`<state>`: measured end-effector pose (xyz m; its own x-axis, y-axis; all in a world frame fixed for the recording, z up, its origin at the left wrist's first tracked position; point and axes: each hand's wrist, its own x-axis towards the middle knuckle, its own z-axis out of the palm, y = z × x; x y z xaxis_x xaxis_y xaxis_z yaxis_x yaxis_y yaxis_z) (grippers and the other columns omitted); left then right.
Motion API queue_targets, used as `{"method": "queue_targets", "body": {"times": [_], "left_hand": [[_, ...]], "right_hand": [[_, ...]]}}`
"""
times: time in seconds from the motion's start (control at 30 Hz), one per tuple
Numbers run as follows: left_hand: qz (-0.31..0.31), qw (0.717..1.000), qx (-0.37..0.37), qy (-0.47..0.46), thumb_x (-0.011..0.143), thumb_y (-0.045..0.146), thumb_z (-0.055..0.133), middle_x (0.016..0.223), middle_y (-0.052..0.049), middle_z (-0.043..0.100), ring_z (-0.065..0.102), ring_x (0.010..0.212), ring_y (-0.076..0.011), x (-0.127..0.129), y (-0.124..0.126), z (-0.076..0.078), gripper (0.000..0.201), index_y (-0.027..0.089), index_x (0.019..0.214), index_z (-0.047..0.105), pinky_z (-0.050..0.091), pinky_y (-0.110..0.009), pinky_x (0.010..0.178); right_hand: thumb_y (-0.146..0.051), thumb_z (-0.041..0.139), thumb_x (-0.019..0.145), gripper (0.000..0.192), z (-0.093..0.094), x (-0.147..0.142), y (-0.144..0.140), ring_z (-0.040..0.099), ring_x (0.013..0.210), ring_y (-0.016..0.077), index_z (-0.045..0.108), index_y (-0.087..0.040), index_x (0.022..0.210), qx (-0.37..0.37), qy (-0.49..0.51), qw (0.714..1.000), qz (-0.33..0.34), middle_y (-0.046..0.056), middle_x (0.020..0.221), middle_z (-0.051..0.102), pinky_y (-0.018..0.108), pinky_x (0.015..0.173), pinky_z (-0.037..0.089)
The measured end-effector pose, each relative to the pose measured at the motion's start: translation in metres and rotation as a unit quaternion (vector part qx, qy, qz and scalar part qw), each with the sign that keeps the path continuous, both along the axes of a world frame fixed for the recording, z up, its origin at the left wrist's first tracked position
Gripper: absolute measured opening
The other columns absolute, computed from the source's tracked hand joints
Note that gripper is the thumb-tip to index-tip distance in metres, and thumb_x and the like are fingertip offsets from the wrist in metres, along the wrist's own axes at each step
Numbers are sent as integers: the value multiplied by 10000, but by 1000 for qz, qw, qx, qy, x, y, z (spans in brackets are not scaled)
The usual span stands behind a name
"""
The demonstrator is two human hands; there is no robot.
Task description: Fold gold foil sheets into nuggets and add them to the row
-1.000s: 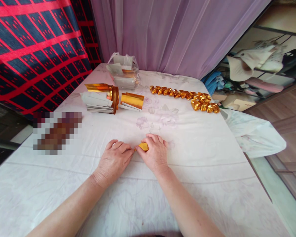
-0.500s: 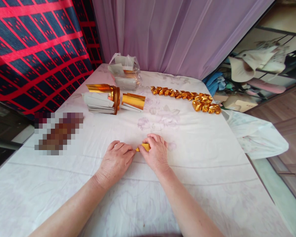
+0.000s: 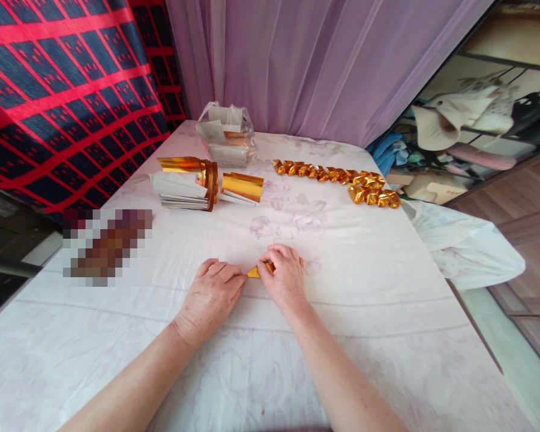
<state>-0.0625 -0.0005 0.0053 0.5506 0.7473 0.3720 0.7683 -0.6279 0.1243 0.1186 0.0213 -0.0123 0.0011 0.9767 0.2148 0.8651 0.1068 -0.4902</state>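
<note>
Gold paper (image 3: 254, 272), a small piece, lies on the white cloth (image 3: 387, 312) between the two hands, near the front middle of the table. Right hand (image 3: 284, 277) is curled over its right end, fingertips pinching it. Left hand (image 3: 213, 295) rests palm down with fingers bent, tips touching the paper's left end; whether they actually grip it cannot be told.

Change over the last second: the visible part has gone from a rounded yellow lump under the right fingers to a flatter, pointed sliver poking out toward the left hand. Judged from that, a fold is being pressed down and the piece is getting narrower. Both hands have barely shifted.

Farther back: a stack of gold-and-white sheets (image 3: 186, 183) at left, a single curled gold sheet (image 3: 243, 186) beside it, a clear bag of sheets (image 3: 227, 135) behind, and a row of folded gold pieces (image 3: 337, 179) running to the right edge.

Hard to make out: most of the paper is hidden under the right fingers, so its shape is unclear. A patch at left (image 3: 108, 246) is blurred out.
</note>
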Motion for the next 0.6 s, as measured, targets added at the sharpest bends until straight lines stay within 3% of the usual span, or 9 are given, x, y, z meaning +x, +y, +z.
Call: {"method": "queue_targets", "body": {"times": [0.2,0.37,0.47,0.6], "left_hand": [[1,1000,5,12,945,179,494,902,-47,697,604,814,-201,2,-1,-2,215,205,942,708,443,-435,896],[-19,1000,22,5,938,177,504,1125,-64,704,622,1001,-220,7,-3,-8,217,195,1063,680,405,-452,984],[-39,999,18,0,935,189,528,1130,-37,716,618,1060,-219,8,-4,-11,236,218,1127,662,363,-458,1027],[-38,999,7,3,945,207,520,1129,-27,724,616,1072,-226,8,-3,-12,235,219,1133,661,338,-471,1046]], "right_hand": [[-240,606,866,99,-2,1,0,547,1045,214,691,-256,819,6,-6,1000,2,32,1104,652,344,826,342],[-216,606,869,104,1,0,-1,554,1041,224,682,-250,808,14,2,1000,4,35,1099,669,349,827,340],[-215,614,864,95,-1,0,0,558,1050,233,678,-246,802,13,1,1000,7,33,1108,671,359,838,350],[-134,504,870,214,-6,5,1,574,1041,219,673,-237,951,46,38,998,12,55,1104,676,363,868,399]]}}
